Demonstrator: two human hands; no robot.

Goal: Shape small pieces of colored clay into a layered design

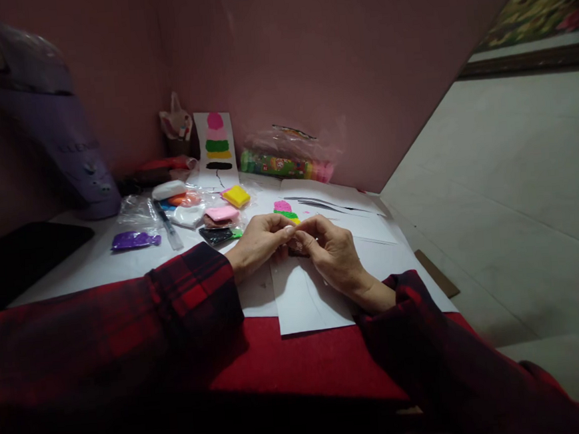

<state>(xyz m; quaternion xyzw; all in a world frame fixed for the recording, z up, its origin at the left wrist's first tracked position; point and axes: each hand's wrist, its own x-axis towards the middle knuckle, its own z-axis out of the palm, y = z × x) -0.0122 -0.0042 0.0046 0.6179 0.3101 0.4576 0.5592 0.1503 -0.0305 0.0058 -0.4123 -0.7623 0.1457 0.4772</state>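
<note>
1. Left hand [261,242]: fingers bent, tips brought together at the yellow patch's lower edge. Whether they grip or merely press cannot be told.
2. Right hand [336,250]: thumb and forefinger drawn close, meeting the left fingertips; its grasp is likewise unclear. The paired hands seem placed for fine, two-sided control.
3. Brown patch [299,249]: partly hidden beneath the fingers, over the sheet [306,306], apparently being worked there.
4. Pink patch [282,205], green patch [286,214] and yellow patch [296,220]: in a row beyond the fingertips, on the sheet's far part.
5. Card [200,140]: leaned upright near the wall, its coloured bands facing the worker, presumably for easy reference.
6. Yellow packet [236,195], pink packet [221,214] and black packet [215,235]: beyond the left hand, probably kept within reach.
7. Pen [169,228]: left of these, lying among plastic wraps.
</note>
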